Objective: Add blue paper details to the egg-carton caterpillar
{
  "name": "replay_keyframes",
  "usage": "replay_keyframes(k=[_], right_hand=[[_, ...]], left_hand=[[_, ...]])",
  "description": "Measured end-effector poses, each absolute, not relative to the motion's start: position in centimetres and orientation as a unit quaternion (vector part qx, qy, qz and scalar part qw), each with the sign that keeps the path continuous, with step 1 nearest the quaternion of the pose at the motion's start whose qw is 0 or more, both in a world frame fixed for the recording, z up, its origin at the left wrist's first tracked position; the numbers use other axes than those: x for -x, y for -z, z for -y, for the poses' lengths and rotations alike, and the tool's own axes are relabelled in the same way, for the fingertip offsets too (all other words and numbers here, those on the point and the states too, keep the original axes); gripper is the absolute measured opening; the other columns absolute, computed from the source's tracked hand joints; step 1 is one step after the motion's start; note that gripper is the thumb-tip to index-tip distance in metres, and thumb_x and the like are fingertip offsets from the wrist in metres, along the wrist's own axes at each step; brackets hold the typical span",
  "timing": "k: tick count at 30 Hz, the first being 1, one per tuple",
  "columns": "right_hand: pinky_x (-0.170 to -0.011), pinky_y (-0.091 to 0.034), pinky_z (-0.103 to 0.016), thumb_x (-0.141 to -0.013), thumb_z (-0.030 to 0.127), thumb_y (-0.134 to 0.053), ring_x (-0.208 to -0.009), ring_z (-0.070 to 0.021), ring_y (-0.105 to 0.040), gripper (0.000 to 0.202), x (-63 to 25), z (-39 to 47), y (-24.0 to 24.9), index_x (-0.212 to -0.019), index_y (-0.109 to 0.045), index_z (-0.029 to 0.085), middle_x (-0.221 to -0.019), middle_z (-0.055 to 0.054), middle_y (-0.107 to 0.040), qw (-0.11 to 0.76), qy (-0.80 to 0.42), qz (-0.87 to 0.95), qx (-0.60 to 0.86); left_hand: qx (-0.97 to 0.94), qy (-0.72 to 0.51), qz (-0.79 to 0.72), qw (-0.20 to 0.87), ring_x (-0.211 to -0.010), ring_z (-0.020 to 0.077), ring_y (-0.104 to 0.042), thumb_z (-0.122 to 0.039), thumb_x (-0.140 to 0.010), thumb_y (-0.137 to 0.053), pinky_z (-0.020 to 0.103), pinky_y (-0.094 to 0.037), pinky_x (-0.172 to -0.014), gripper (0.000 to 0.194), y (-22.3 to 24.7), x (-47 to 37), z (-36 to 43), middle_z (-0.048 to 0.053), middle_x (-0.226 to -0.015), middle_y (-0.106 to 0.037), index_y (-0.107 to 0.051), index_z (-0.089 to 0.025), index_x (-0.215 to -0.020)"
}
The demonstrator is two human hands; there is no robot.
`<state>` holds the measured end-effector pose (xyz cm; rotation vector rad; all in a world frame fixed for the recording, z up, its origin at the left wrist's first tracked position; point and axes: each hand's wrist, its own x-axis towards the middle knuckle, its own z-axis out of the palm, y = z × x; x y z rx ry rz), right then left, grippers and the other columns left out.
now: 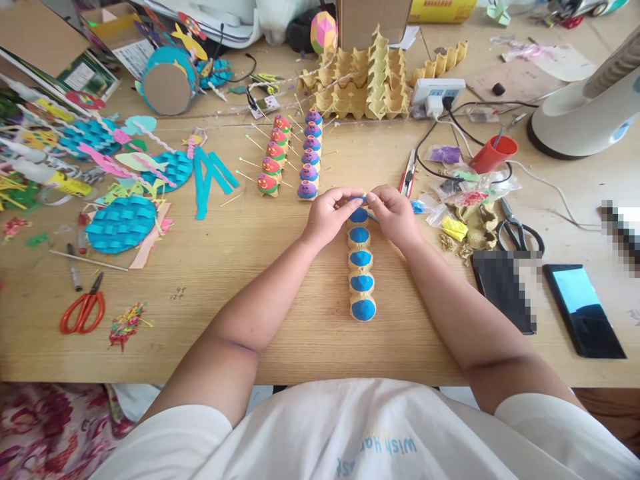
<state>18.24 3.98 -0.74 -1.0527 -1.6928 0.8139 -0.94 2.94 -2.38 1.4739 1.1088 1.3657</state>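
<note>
So both hands are at the far end of this egg-carton strip [361, 271], which lies mid-table [310, 320] pointing away from the body. Left hand [331, 217] and right hand [396, 212] have thumbs and fingers pinched nearly closed, fingertips almost meeting around a small blue piece [358, 199]. It's mostly covered, so can't make out its shape. Five blue caps [362, 283] show on the strip; the fingers block the far tip.

One phone [501, 290] is partly pixelated, and another screen [631, 230] at the right edge is cut off and blocky too. The yellow package [443, 9] gets chopped by the top edge, and its red characters are too small to read.

Writing-wise: the white shirt [390, 407] has blue lettering upside down, "wish" plus stuff lost in folds. There are also handwritten figures [177, 293] on the table, too faint for me.
</note>
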Motion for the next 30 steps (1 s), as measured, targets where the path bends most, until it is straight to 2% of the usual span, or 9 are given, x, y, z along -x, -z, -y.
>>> replay_keyframes(k=[3, 7, 15, 18, 22, 25, 30], right_hand=[[-0.092, -0.061, -0.043, -0.1, 0.103, -0.046, -0.091, -0.0258, -0.07, 0.083, -18.3, -4.2, 1.0, -0.087, -0.072, 0.026, -0.089, -0.007, -0.071, 0.48, -0.337, 0.682, 0.437], [-0.084, -0.061, -0.038, -0.102, 0.102, -0.042, -0.087, -0.0226, -0.07, 0.082, -18.4, -4.7, 2.0, -0.113, -0.075, 0.028, -0.1, -0.006, -0.075, 0.49, -0.363, 0.645, 0.461], [-0.092, -0.061, -0.044, -0.104, 0.097, -0.05, -0.104, -0.0284, -0.076, 0.071, -18.6, -4.9, 3.6, -0.12, -0.068, 0.029, -0.107, -0.007, -0.08, 0.449, -0.331, 0.665, 0.497], [-0.088, -0.059, -0.042, -0.104, 0.095, -0.053, -0.095, -0.0263, -0.074, 0.068, -18.6, -5.0, 3.7, -0.12, -0.068, 0.03, -0.098, -0.004, -0.078, 0.449, -0.345, 0.658, 0.496], [-0.073, -0.055, -0.035, -0.104, 0.092, -0.06, -0.075, -0.0198, -0.064, 0.064, -18.5, -5.1, 3.4, -0.118, -0.069, 0.03, -0.087, 0.001, -0.071, 0.445, -0.397, 0.638, 0.487], [-0.063, -0.051, -0.03, -0.104, 0.084, -0.068, -0.067, -0.0159, -0.06, 0.056, -18.2, -5.0, 2.6, -0.118, -0.068, 0.029, -0.09, 0.001, -0.07, 0.449, -0.465, 0.589, 0.485], [-0.053, -0.041, -0.023, -0.108, 0.059, -0.077, -0.064, -0.0098, -0.057, 0.036, -17.7, -4.3, 0.5, -0.118, -0.066, 0.027, -0.102, 0.0, -0.069, 0.452, -0.563, 0.496, 0.482]], left_hand=[[-0.581, -0.545, -0.454, 0.399, -0.093, 0.0189, -0.078, -0.047, -0.097, -0.086, 0.033, -0.065, -0.088, 0.029, 2.5, 1.0, -3.1, 0.008, -0.112, -0.09, -0.089, -0.022, -0.113], [-0.562, -0.559, -0.484, 0.371, -0.099, 0.0191, -0.078, -0.041, -0.1, -0.085, 0.033, -0.064, -0.096, 0.023, 3.1, 1.3, -3.8, 0.006, -0.11, -0.088, -0.086, -0.023, -0.114], [-0.591, -0.538, -0.507, 0.322, -0.086, 0.0167, -0.071, -0.028, -0.1, -0.082, 0.032, -0.062, -0.09, 0.014, 3.1, 1.7, -4.0, 0.006, -0.112, -0.087, -0.086, -0.023, -0.112], [-0.596, -0.533, -0.506, 0.323, -0.084, 0.0153, -0.071, -0.025, -0.098, -0.082, 0.032, -0.063, -0.093, 0.013, 3.0, 1.5, -3.9, 0.007, -0.122, -0.089, -0.086, -0.023, -0.11], [-0.591, -0.525, -0.499, 0.354, -0.086, 0.0146, -0.073, -0.023, -0.099, -0.082, 0.03, -0.063, -0.091, 0.011, 3.2, 1.3, -4.1, 0.008, -0.127, -0.088, -0.085, -0.022, -0.109], [-0.585, -0.533, -0.494, 0.361, -0.084, 0.0145, -0.073, -0.02, -0.099, -0.082, 0.028, -0.062, -0.087, 0.01, 3.2, 1.4, -4.2, 0.007, -0.12, -0.088, -0.086, -0.021, -0.108], [-0.584, -0.54, -0.494, 0.351, -0.073, 0.0116, -0.064, -0.02, -0.098, -0.083, 0.026, -0.059, -0.079, 0.011, 2.7, 1.5, -4.0, 0.003, -0.11, -0.088, -0.088, -0.023, -0.108]])
